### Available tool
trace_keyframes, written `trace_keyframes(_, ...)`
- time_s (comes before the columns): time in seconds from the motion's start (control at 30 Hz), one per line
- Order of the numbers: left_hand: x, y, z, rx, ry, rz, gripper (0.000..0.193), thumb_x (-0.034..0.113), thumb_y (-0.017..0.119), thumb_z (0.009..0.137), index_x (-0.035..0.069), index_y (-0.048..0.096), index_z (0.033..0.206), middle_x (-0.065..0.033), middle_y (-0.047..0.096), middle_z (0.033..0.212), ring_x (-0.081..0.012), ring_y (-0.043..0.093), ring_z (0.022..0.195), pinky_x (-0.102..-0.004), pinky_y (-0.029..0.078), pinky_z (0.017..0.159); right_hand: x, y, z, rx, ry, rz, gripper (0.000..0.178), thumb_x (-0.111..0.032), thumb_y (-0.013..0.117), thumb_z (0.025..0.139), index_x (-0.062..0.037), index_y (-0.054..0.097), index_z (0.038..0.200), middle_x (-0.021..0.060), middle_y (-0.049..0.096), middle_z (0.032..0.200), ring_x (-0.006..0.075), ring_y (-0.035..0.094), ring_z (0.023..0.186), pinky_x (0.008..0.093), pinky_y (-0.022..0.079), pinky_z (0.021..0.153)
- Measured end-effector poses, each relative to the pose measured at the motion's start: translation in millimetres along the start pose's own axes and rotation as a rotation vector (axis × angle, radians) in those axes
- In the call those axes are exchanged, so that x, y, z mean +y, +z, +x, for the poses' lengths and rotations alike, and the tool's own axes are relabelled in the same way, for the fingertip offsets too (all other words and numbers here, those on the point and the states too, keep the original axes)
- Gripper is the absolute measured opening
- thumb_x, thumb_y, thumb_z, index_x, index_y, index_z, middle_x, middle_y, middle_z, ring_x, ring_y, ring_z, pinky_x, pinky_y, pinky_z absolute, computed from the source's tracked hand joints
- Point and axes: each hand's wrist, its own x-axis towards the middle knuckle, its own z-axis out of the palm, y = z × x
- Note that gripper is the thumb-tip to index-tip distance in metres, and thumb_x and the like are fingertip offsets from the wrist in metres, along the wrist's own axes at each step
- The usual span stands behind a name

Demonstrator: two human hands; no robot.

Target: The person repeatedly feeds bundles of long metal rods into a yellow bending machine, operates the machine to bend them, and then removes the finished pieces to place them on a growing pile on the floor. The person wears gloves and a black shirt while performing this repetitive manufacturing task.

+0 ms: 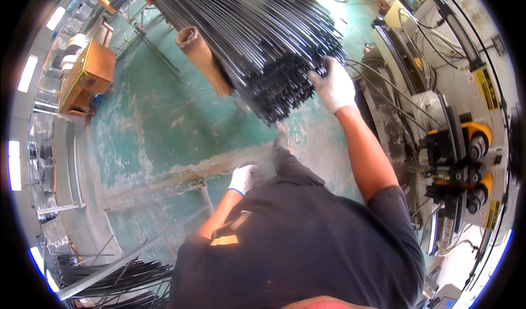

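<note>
Over the green floor I see my right hand point(334, 87) stretched forward, fingers clamped on the end of the black rod bundle point(274, 51), while my left hand point(243, 178) hangs low, empty, loosely curled

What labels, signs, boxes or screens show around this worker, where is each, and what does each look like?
Yellow warning label: tall rectangle with dark print on the grey machine at right.
Smaller yellow label: low on the same machine, beside the orange and black rollers.
Screen: small bluish panel in a pale housing, top right.
Wooden box: brown with a green edge, on the floor at left.
The right hand touches the black rod bundle.
</note>
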Motion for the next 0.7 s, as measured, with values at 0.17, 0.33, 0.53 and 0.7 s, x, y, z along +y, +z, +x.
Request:
trace_keyframes(0.17, 109, 44, -3, 0.211, 0.168, 0.084, 0.025, 0.005, 0.058, 0.095, 0.003, 0.057, 0.120, -0.0221, 0.070, 0.103, -0.0359, 0.071, 0.086, -0.0465, 0.060, 0.075, -61, 73, 149, -0.138, -0.032, -0.192, 0.069, -0.049, 0.076, 0.087, 0.0040, 0.058, 0.128, 0.0259, 0.068, 0.120, 0.0381, 0.066, 0.115, 0.0459, 0.051, 0.100)
trace_keyframes(0.33, 199, 97, 5, 0.196, 0.447, 0.038, 0.025, 0.003, 0.057, 0.093, 0.001, 0.057, 0.118, -0.0196, 0.069, 0.098, -0.0288, 0.069, 0.081, -0.0402, 0.059, 0.073, -87, 159, 212, -0.037, -0.092, -0.532, 0.069, -0.057, 0.072, 0.087, 0.0069, 0.064, 0.113, 0.0235, 0.070, 0.107, 0.0351, 0.067, 0.105, 0.0428, 0.051, 0.095)
trace_keyframes(0.53, 192, 90, 33, 0.182, 0.249, -0.158, 0.026, 0.005, 0.056, 0.094, 0.002, 0.057, 0.121, -0.0206, 0.067, 0.101, -0.0360, 0.068, 0.083, -0.0489, 0.059, 0.074, -89, 167, 231, -0.196, -0.141, -0.418, 0.059, -0.051, 0.073, 0.087, 0.0039, 0.066, 0.108, 0.0238, 0.067, 0.110, 0.0352, 0.065, 0.104, 0.0431, 0.048, 0.091)
trace_keyframes(0.7, 197, 50, 102, 0.040, 0.343, 0.220, 0.028, 0.005, 0.057, 0.095, 0.002, 0.056, 0.123, -0.0203, 0.068, 0.101, -0.0344, 0.069, 0.083, -0.0456, 0.059, 0.073, -87, 168, 237, -0.097, -0.092, -0.571, 0.070, -0.059, 0.077, 0.082, 0.0040, 0.064, 0.110, 0.0210, 0.067, 0.111, 0.0333, 0.063, 0.109, 0.0432, 0.049, 0.097)
